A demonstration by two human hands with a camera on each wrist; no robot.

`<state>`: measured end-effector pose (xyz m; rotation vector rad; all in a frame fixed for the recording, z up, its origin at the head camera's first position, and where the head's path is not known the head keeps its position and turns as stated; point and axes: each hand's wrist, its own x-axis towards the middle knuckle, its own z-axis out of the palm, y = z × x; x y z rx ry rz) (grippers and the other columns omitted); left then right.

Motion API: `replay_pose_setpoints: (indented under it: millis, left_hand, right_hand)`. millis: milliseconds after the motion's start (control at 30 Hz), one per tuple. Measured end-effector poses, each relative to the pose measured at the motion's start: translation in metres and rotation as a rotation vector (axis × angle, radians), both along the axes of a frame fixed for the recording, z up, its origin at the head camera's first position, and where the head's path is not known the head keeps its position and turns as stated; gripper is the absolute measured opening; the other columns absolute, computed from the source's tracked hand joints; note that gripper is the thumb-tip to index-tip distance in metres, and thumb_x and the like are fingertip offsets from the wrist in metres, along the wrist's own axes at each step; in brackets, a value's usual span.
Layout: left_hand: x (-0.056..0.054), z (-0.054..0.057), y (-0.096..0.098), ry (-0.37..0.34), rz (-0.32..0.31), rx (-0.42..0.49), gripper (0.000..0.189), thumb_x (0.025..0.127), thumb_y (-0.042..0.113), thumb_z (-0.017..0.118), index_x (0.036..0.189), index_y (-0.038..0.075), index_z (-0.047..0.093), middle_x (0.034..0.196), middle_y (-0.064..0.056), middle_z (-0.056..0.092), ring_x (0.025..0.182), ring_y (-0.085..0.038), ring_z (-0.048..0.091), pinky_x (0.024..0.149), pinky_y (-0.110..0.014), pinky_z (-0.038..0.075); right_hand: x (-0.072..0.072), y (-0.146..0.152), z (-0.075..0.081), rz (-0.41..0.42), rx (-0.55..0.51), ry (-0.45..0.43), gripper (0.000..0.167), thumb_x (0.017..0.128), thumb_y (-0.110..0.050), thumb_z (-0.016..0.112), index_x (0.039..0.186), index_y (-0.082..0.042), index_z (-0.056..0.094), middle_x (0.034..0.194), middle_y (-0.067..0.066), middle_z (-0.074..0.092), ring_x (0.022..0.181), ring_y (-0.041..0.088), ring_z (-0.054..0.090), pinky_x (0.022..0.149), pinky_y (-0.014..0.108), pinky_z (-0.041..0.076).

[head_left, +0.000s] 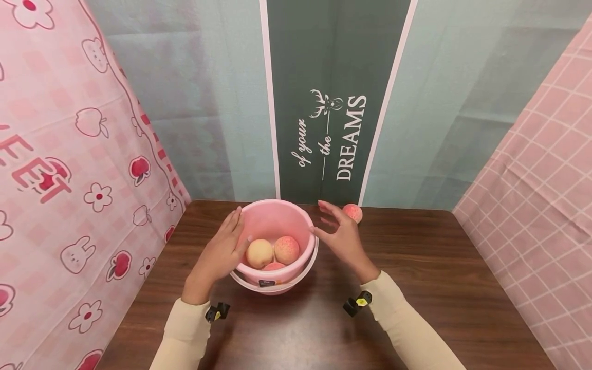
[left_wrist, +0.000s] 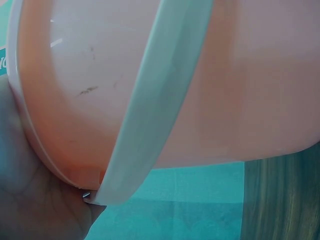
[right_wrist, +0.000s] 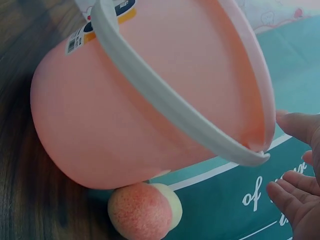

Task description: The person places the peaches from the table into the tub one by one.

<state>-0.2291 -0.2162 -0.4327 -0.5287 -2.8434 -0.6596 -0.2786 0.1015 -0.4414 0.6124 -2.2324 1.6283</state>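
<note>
A pink bucket [head_left: 277,218] with a white handle [head_left: 296,280] stands upright on the table. Inside lie a pale yellow peach [head_left: 259,253], a pinkish-red peach [head_left: 287,250] and part of another below them. My left hand [head_left: 222,249] lies along the bucket's left rim with its fingers extended; in the left wrist view, the palm [left_wrist: 35,195] is against the rim by the handle joint. At the right rim is my right hand [head_left: 342,239], thumb tip right at the edge and fingers spread loosely, holding nothing. Just beyond it a red-speckled peach [head_left: 353,213] sits on the table.
The brown wooden table [head_left: 416,288] ends at a grey-green cloth backdrop [head_left: 319,61] with printed lettering. Pink patterned cloth [head_left: 69,205] hangs at the left, pink checked cloth [head_left: 546,169] at the right. In the right wrist view a peach [right_wrist: 140,211] overlaps a paler rounded shape.
</note>
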Motion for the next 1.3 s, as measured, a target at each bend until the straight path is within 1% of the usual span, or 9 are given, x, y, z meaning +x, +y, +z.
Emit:
replay_pose_setpoints:
  millis: [100,233,433,567,700,800,1033,1167,1300]
  left_hand:
    - [0.0,0.0,0.0,0.0,0.001,-0.001,0.069,0.108,0.038,0.044,0.159,-0.003,0.022,0.169,-0.016,0.013,0.156,-0.033,0.011,0.121,-0.052,0.022]
    - [0.0,-0.001,0.0,0.001,0.002,-0.001,0.069,0.108,0.038,0.043,0.159,-0.003,0.022,0.168,-0.017,0.014,0.156,-0.033,0.011,0.121,-0.052,0.022]
    - [0.001,0.0,0.0,0.0,0.003,0.001,0.069,0.108,0.039,0.043,0.159,-0.003,0.022,0.168,-0.017,0.014,0.156,-0.033,0.011,0.121,-0.052,0.022]
    - [0.002,0.001,0.0,-0.006,0.008,0.0,0.069,0.108,0.039,0.042,0.159,-0.002,0.022,0.169,-0.016,0.013,0.156,-0.033,0.011,0.121,-0.052,0.022]
    - [0.003,0.002,0.0,-0.017,0.012,-0.001,0.069,0.108,0.041,0.04,0.16,-0.001,0.021,0.169,-0.014,0.012,0.156,-0.032,0.009,0.121,-0.052,0.022]
    - [0.003,0.002,0.001,-0.022,0.015,-0.001,0.069,0.108,0.042,0.04,0.16,0.0,0.021,0.169,-0.014,0.012,0.156,-0.031,0.009,0.121,-0.052,0.023]
    - [0.002,0.002,0.001,-0.014,0.016,0.004,0.07,0.108,0.043,0.039,0.16,0.0,0.021,0.169,-0.014,0.012,0.156,-0.032,0.01,0.121,-0.052,0.023]
    - [0.002,0.001,0.001,-0.019,0.019,0.009,0.069,0.108,0.043,0.039,0.16,0.0,0.022,0.169,-0.014,0.013,0.156,-0.032,0.01,0.121,-0.052,0.023]
    - [0.002,0.001,0.001,-0.014,0.018,0.013,0.069,0.108,0.043,0.039,0.159,0.0,0.023,0.169,-0.014,0.014,0.156,-0.031,0.01,0.12,-0.052,0.024]
  right_hand:
    - [-0.002,0.0,-0.003,-0.012,0.002,-0.002,0.069,0.078,-0.006,0.088,0.14,-0.007,0.059,0.138,0.014,0.062,0.127,0.033,0.059,0.099,0.044,0.053]
    - [-0.005,0.002,-0.009,-0.02,-0.013,0.002,0.067,0.078,-0.007,0.088,0.139,-0.005,0.06,0.138,0.016,0.062,0.127,0.037,0.059,0.098,0.048,0.053]
    - [-0.01,0.006,-0.015,-0.034,-0.012,0.006,0.063,0.08,-0.016,0.088,0.138,-0.012,0.062,0.135,0.01,0.064,0.126,0.032,0.06,0.098,0.045,0.054]
    - [-0.012,0.007,-0.018,-0.044,-0.005,0.004,0.061,0.082,-0.014,0.086,0.138,-0.01,0.062,0.134,0.011,0.064,0.126,0.036,0.06,0.097,0.042,0.054]
    - [-0.013,0.008,-0.021,-0.059,0.005,-0.01,0.06,0.083,-0.013,0.086,0.138,-0.009,0.062,0.134,0.011,0.064,0.126,0.033,0.061,0.097,0.035,0.054]
    - [-0.015,0.009,-0.024,-0.068,0.007,-0.018,0.06,0.083,-0.014,0.085,0.138,-0.009,0.062,0.134,0.01,0.065,0.126,0.03,0.061,0.097,0.034,0.054]
    - [-0.017,0.007,-0.028,-0.073,-0.038,-0.028,0.055,0.085,-0.011,0.084,0.136,-0.007,0.063,0.132,0.013,0.065,0.125,0.031,0.061,0.098,0.038,0.053]
    - [-0.019,0.005,-0.033,-0.055,-0.069,-0.023,0.054,0.085,-0.003,0.081,0.135,-0.002,0.062,0.132,0.02,0.064,0.125,0.038,0.06,0.098,0.045,0.053]
    - [-0.02,0.006,-0.037,-0.042,-0.061,-0.015,0.055,0.083,0.002,0.081,0.135,0.001,0.061,0.133,0.023,0.063,0.125,0.041,0.06,0.099,0.049,0.052]
